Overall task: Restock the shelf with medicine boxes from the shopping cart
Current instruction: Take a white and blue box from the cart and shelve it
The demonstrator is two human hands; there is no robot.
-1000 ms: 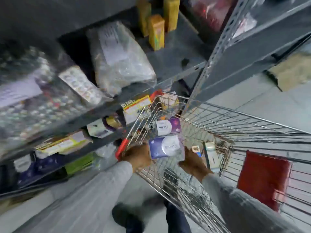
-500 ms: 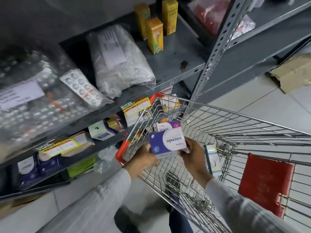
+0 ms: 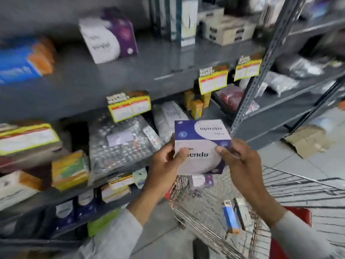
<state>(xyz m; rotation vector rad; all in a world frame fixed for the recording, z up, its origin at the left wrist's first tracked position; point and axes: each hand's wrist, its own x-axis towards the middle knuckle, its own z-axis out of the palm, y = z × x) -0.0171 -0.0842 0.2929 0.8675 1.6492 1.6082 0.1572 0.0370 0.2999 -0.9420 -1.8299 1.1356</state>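
Medicine box, a purple-and-white carton [image 3: 200, 146], sits pinched between both hands above the wire shopping cart [image 3: 214, 208]: the left hand [image 3: 164, 165] clamps its left edge, thumb on the front, and the right hand [image 3: 237, 157] grips its right edge. The step in hand looks like carrying it to the grey metal shelf [image 3: 130, 75]. Its printed front faces the person, long axis roughly level. Next comes a reach up and left, perhaps beside the blurred, seemingly matching purple-and-white box [image 3: 108, 37].
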